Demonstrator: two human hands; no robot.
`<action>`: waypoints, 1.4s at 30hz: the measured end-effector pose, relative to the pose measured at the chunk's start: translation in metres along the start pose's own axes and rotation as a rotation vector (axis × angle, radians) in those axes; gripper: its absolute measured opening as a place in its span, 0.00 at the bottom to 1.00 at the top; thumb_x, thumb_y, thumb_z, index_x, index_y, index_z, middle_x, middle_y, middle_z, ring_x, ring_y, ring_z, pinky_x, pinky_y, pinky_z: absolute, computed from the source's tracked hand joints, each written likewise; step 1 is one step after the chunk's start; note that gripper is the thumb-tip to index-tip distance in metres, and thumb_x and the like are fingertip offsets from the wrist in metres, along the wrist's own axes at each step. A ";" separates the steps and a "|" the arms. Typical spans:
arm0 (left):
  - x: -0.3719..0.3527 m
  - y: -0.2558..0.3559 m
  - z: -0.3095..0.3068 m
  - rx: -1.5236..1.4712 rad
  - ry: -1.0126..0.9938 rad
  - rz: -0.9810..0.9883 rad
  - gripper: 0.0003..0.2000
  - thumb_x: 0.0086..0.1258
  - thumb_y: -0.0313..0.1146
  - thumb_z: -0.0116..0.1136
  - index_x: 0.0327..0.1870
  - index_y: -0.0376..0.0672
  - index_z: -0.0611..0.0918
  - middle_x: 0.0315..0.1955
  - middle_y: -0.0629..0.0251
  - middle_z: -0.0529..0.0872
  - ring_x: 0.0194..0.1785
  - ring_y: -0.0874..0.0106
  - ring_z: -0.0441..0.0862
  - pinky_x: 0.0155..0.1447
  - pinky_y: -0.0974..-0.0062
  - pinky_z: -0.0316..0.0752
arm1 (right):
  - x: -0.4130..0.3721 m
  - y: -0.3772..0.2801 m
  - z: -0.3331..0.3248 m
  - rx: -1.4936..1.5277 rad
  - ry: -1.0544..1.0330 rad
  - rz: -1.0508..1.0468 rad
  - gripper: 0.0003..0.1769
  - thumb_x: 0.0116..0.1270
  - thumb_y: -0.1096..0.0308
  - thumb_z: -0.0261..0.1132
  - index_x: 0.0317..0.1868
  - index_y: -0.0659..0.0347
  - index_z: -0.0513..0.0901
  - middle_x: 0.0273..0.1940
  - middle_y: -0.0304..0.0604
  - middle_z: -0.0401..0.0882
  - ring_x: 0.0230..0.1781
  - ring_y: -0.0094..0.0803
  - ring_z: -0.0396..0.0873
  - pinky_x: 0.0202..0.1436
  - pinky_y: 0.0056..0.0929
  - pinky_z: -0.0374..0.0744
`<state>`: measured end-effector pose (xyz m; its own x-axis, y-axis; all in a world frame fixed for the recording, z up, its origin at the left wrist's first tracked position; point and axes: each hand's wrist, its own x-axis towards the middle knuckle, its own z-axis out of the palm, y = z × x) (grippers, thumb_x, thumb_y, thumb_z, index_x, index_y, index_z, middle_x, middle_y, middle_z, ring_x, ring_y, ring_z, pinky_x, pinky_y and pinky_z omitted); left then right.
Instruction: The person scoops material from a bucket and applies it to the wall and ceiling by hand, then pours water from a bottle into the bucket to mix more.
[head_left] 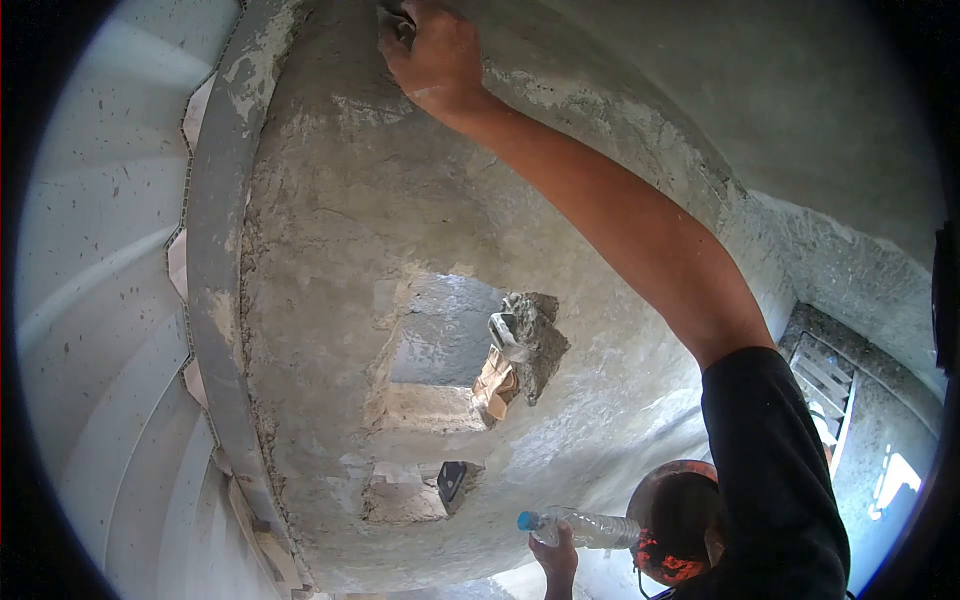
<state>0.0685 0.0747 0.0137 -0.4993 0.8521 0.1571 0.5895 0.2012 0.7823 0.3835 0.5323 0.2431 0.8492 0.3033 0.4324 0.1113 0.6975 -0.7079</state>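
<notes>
My right hand (435,55) is raised against the grey plastered wall (340,200) at the top of the view. Its fingers are closed round a small dark object, cut off by the frame edge and too unclear to name. Low in the view, my left hand (557,555) is wrapped round a clear plastic bottle (590,529) with a blue cap. The bottle lies sideways, cap to the left, its other end near a round dark container (675,490) with orange-red marks.
A square recess (445,335) in the wall has rough mortar (540,345) and brown paper-like material (494,385) beside it. Below is a smaller opening with a dark box (452,482). Corrugated sheets (100,260) run along the left; a slatted frame (825,375) stands right.
</notes>
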 end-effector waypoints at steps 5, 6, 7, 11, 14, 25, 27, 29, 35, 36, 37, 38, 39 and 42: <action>0.001 0.002 0.003 0.003 -0.020 0.032 0.21 0.58 0.45 0.66 0.40 0.37 0.74 0.30 0.67 0.79 0.33 0.75 0.76 0.39 0.76 0.71 | 0.020 -0.018 0.007 -0.015 -0.136 -0.105 0.18 0.62 0.65 0.61 0.51 0.63 0.78 0.41 0.55 0.76 0.40 0.49 0.76 0.47 0.42 0.74; 0.000 0.002 0.005 0.010 0.026 0.019 0.20 0.58 0.44 0.65 0.40 0.37 0.74 0.31 0.67 0.79 0.33 0.74 0.77 0.39 0.75 0.72 | 0.022 -0.023 0.011 -0.014 -0.136 -0.102 0.18 0.62 0.65 0.61 0.51 0.63 0.78 0.41 0.55 0.76 0.40 0.49 0.76 0.47 0.42 0.74; -0.001 0.002 0.006 0.015 0.073 0.005 0.20 0.58 0.44 0.65 0.40 0.37 0.74 0.31 0.66 0.79 0.34 0.74 0.77 0.40 0.75 0.72 | 0.023 -0.028 0.015 -0.013 -0.100 -0.111 0.16 0.61 0.65 0.62 0.48 0.61 0.80 0.41 0.54 0.77 0.41 0.48 0.76 0.47 0.43 0.73; 0.003 -0.004 0.000 0.037 0.005 0.015 0.20 0.58 0.43 0.65 0.40 0.36 0.74 0.31 0.65 0.80 0.34 0.73 0.78 0.40 0.74 0.72 | 0.021 -0.043 0.028 -0.062 -0.021 -0.151 0.15 0.60 0.65 0.63 0.47 0.58 0.82 0.43 0.54 0.76 0.46 0.47 0.74 0.50 0.47 0.70; 0.004 -0.020 -0.004 0.041 0.006 0.022 0.20 0.58 0.43 0.65 0.41 0.36 0.74 0.30 0.65 0.80 0.32 0.73 0.78 0.39 0.74 0.72 | 0.013 -0.062 0.047 -0.533 0.052 -0.122 0.15 0.61 0.64 0.62 0.47 0.57 0.82 0.45 0.53 0.75 0.48 0.46 0.72 0.53 0.49 0.68; -0.001 -0.002 0.000 0.051 0.002 -0.009 0.20 0.59 0.45 0.64 0.41 0.37 0.74 0.29 0.65 0.80 0.33 0.73 0.78 0.40 0.74 0.72 | 0.001 -0.029 0.011 -0.133 -0.196 -0.597 0.15 0.59 0.65 0.62 0.48 0.52 0.82 0.48 0.48 0.75 0.51 0.45 0.72 0.57 0.46 0.67; -0.001 -0.001 0.001 0.039 0.003 -0.020 0.20 0.59 0.45 0.64 0.41 0.37 0.74 0.29 0.65 0.80 0.33 0.73 0.78 0.40 0.74 0.72 | -0.003 -0.020 0.011 -0.174 -0.235 -0.676 0.17 0.58 0.64 0.63 0.49 0.47 0.82 0.49 0.44 0.75 0.52 0.43 0.73 0.60 0.44 0.69; -0.001 -0.001 0.002 0.028 0.003 -0.033 0.20 0.59 0.45 0.65 0.41 0.37 0.74 0.30 0.65 0.80 0.33 0.73 0.78 0.40 0.73 0.72 | -0.005 -0.014 0.010 -0.210 -0.159 -0.573 0.14 0.58 0.63 0.63 0.45 0.42 0.84 0.54 0.42 0.71 0.57 0.40 0.68 0.61 0.47 0.67; 0.001 -0.009 0.000 0.005 0.018 0.017 0.20 0.59 0.45 0.65 0.40 0.37 0.74 0.29 0.66 0.80 0.33 0.73 0.77 0.39 0.74 0.71 | 0.034 -0.016 0.005 -0.047 0.049 -0.380 0.11 0.57 0.74 0.63 0.42 0.62 0.82 0.36 0.54 0.79 0.41 0.48 0.76 0.48 0.48 0.72; 0.002 -0.014 0.000 -0.021 0.016 0.011 0.20 0.59 0.45 0.65 0.40 0.37 0.75 0.29 0.65 0.80 0.33 0.72 0.78 0.39 0.73 0.72 | 0.040 -0.017 0.007 -0.045 0.046 -0.390 0.11 0.57 0.74 0.63 0.42 0.62 0.82 0.36 0.54 0.79 0.41 0.48 0.76 0.48 0.48 0.72; 0.002 -0.019 -0.002 -0.044 0.012 0.004 0.20 0.58 0.45 0.65 0.40 0.37 0.75 0.30 0.65 0.80 0.33 0.72 0.78 0.39 0.72 0.72 | 0.046 -0.018 0.009 -0.088 0.072 -0.331 0.11 0.57 0.75 0.63 0.42 0.63 0.81 0.36 0.53 0.79 0.41 0.48 0.76 0.48 0.47 0.72; 0.002 -0.023 -0.004 -0.049 0.010 0.006 0.20 0.58 0.45 0.65 0.40 0.37 0.75 0.30 0.65 0.80 0.33 0.72 0.78 0.39 0.72 0.72 | 0.051 -0.018 0.010 -0.129 0.099 -0.271 0.11 0.56 0.76 0.63 0.41 0.64 0.81 0.37 0.53 0.80 0.40 0.48 0.77 0.47 0.46 0.73; 0.003 -0.026 -0.006 0.031 0.005 0.017 0.20 0.58 0.44 0.65 0.40 0.37 0.75 0.30 0.65 0.80 0.34 0.71 0.78 0.39 0.72 0.72 | 0.055 -0.020 0.012 -0.129 0.102 -0.278 0.11 0.56 0.76 0.63 0.41 0.64 0.81 0.37 0.53 0.80 0.40 0.48 0.77 0.47 0.46 0.73; 0.007 -0.029 -0.006 0.137 0.010 0.094 0.19 0.58 0.43 0.65 0.39 0.37 0.75 0.30 0.64 0.80 0.34 0.71 0.77 0.40 0.71 0.72 | 0.065 -0.024 0.016 -0.106 -0.203 -0.005 0.12 0.56 0.74 0.63 0.42 0.62 0.80 0.38 0.52 0.79 0.41 0.47 0.76 0.48 0.46 0.72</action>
<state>0.0439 0.0723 -0.0038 -0.4439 0.8655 0.2320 0.7145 0.1856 0.6746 0.4276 0.5457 0.2975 0.7280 0.4321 0.5322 0.1783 0.6303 -0.7556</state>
